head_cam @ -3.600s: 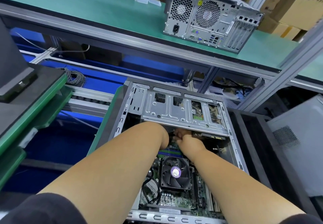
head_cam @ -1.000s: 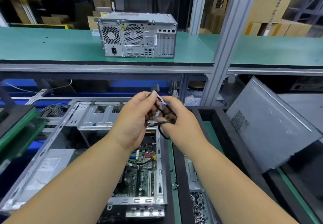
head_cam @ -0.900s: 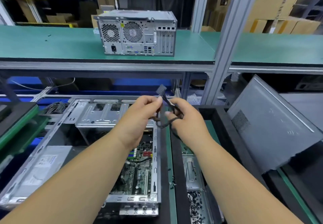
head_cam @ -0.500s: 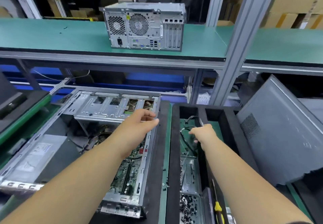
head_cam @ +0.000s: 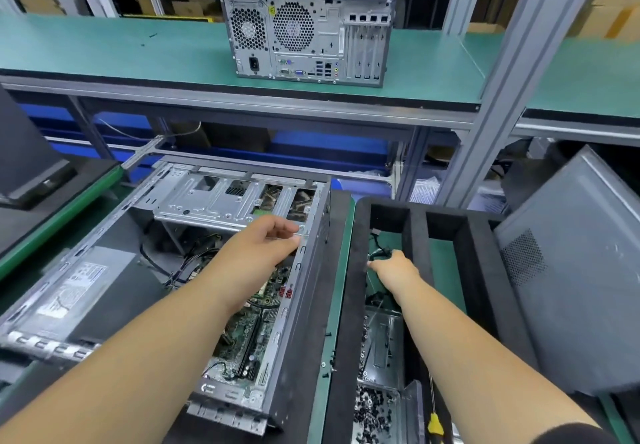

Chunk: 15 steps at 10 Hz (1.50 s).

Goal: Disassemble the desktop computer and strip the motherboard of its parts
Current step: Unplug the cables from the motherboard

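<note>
Now the open computer case [head_cam: 194, 270] lies on the bench left of the foam tray [head_cam: 353, 270], left hand [head_cam: 263, 249] relaxed over its stiff, sharp-edged rim, right hand [head_cam: 394, 267] curled on a limp black cable [head_cam: 379, 254]; grasp its connector.

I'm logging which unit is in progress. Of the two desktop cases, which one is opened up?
The near case lying on its side under the left hand, motherboard exposed. The other case stands upright and closed on the green shelf.
</note>
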{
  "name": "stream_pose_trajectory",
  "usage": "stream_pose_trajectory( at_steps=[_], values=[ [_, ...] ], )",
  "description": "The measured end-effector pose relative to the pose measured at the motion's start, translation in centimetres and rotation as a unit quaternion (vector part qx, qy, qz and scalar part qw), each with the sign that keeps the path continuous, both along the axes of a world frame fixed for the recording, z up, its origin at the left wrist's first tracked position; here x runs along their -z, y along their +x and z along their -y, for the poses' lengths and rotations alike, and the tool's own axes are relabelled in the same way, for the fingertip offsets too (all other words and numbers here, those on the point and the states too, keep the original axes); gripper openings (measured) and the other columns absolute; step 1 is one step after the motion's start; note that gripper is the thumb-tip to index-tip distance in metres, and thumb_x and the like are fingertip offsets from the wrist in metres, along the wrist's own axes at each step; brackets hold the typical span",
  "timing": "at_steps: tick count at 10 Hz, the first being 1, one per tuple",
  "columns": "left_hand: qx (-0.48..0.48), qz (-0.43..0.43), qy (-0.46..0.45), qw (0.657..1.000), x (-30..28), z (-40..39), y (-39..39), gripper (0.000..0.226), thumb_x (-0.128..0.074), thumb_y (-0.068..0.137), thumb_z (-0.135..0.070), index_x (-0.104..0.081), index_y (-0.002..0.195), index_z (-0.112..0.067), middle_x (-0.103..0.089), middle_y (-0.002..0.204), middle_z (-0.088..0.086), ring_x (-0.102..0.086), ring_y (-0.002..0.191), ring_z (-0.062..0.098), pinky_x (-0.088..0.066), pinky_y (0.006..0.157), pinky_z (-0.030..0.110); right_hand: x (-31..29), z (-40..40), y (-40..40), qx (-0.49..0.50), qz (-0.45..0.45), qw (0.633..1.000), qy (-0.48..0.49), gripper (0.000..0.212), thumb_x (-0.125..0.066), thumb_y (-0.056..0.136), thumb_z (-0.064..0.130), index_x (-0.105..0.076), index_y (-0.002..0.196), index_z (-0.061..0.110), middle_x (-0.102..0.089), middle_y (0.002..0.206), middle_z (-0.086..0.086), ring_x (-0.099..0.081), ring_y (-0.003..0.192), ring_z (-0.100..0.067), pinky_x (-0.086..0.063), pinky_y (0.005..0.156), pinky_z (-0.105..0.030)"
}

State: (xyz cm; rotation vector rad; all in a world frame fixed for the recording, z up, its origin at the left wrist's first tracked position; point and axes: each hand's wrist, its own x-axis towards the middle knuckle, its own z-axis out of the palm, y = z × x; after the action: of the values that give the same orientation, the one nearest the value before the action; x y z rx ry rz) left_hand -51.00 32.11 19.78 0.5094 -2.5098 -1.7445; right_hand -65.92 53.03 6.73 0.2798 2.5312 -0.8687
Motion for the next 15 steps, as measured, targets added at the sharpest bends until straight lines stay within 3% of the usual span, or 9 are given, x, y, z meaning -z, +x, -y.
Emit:
stream_pose_trajectory(
  at_steps=[3,4,6,7,9,10,12,13,15],
  values=[
    [-0.027,0.001,-0.012,1.000,0.2,2.2,1.0,0.012,-0.063,0.089,-0.024,-0.069,0.088,-0.034,-0.068,0.091,-0.015,-0.062,0.085,0.006,-0.044,0.069,0.024,-5.4,2.0,2.6,-0.010,-0.102,0.976,-0.194,0.027,-0.061,0.092,0.029,-0.063,0.118,0.021,-0.066,0.105,0.000,-0.058,0.079,-0.013,-0.049,0.076,-0.031],
    [-0.037,0.017,-0.014,0.999,0.4,3.7,1.2,0.017,-0.060,0.088,-0.015,-0.069,0.088,-0.030,-0.069,0.097,-0.007,-0.063,0.094,0.017,-0.049,0.084,0.034,-7.4,3.7,4.1,-0.040,-0.127,0.967,-0.219,0.019,-0.061,0.091,0.027,-0.068,0.109,0.025,-0.065,0.105,0.010,-0.058,0.093,-0.009,-0.048,0.085,-0.031],
    [-0.040,0.080,-0.058,0.994,1.9,6.4,0.2,0.016,-0.058,0.083,-0.014,-0.069,0.078,-0.025,-0.070,0.092,0.008,-0.058,0.076,0.021,-0.044,0.070,0.031,-10.1,6.9,7.3,-0.069,-0.192,0.949,-0.239,0.015,-0.059,0.092,0.025,-0.069,0.103,0.029,-0.060,0.096,0.022,-0.054,0.088,0.007,-0.039,0.070,-0.016],
    [-0.017,0.111,-0.121,0.986,3.1,7.9,-0.6,0.015,-0.054,0.087,-0.016,-0.068,0.087,-0.019,-0.067,0.104,0.009,-0.055,0.080,0.019,-0.042,0.070,0.029,-11.3,8.5,9.0,-0.073,-0.242,0.938,-0.237,0.016,-0.056,0.093,0.022,-0.067,0.101,0.031,-0.057,0.099,0.019,-0.054,0.091,0.003,-0.041,0.075,-0.019],
    [0.073,0.254,-0.385,0.884,3.7,10.3,-1.9,0.058,-0.053,0.090,-0.033,-0.034,0.140,-0.012,-0.031,0.141,0.016,-0.034,0.129,0.038,-0.035,0.104,0.042,-13.1,13.5,12.4,-0.101,-0.197,0.949,-0.226,0.018,-0.055,0.091,0.018,-0.068,0.084,0.030,-0.068,0.088,0.000,-0.063,0.081,-0.024,-0.048,0.068,-0.030],
    [0.141,0.264,-0.432,0.851,4.1,10.9,-2.1,0.061,-0.053,0.089,-0.034,-0.032,0.142,-0.013,-0.028,0.143,0.014,-0.028,0.133,0.035,-0.034,0.106,0.043,-12.2,16.6,12.8,-0.175,-0.073,0.971,-0.146,0.018,-0.055,0.088,0.014,-0.072,0.088,0.019,-0.069,0.086,-0.010,-0.063,0.076,-0.027,-0.052,0.069,-0.036],
    [0.276,0.210,-0.436,0.830,4.4,11.4,-3.8,0.035,-0.046,0.094,-0.020,-0.056,0.124,-0.006,-0.058,0.129,0.015,-0.056,0.116,0.030,-0.044,0.092,0.031,-8.2,20.5,11.2,-0.215,0.023,0.972,0.096,0.032,-0.045,0.095,0.012,-0.060,0.121,0.001,-0.060,0.123,-0.020,-0.047,0.089,-0.024,-0.044,0.084,-0.037],
    [0.361,0.172,-0.410,0.820,5.2,11.5,-4.0,0.034,-0.043,0.095,-0.015,-0.053,0.126,-0.005,-0.055,0.131,0.017,-0.054,0.116,0.030,-0.038,0.083,0.027,-5.4,22.0,9.5,-0.233,0.070,0.947,0.209,0.041,-0.043,0.098,0.010,-0.046,0.138,0.002,-0.046,0.139,-0.020,-0.049,0.115,-0.034,-0.041,0.098,-0.043],
    [0.386,0.165,-0.449,0.789,7.9,12.9,-4.5,0.044,-0.039,0.096,-0.032,-0.047,0.136,-0.017,-0.044,0.142,0.013,-0.044,0.126,0.034,-0.037,0.102,0.040,-3.8,23.6,7.3,-0.258,0.088,0.915,0.299,0.038,-0.052,0.095,0.014,-0.053,0.133,0.008,-0.050,0.138,-0.011,-0.048,0.126,-0.033,-0.041,0.098,-0.043]
  ],
)
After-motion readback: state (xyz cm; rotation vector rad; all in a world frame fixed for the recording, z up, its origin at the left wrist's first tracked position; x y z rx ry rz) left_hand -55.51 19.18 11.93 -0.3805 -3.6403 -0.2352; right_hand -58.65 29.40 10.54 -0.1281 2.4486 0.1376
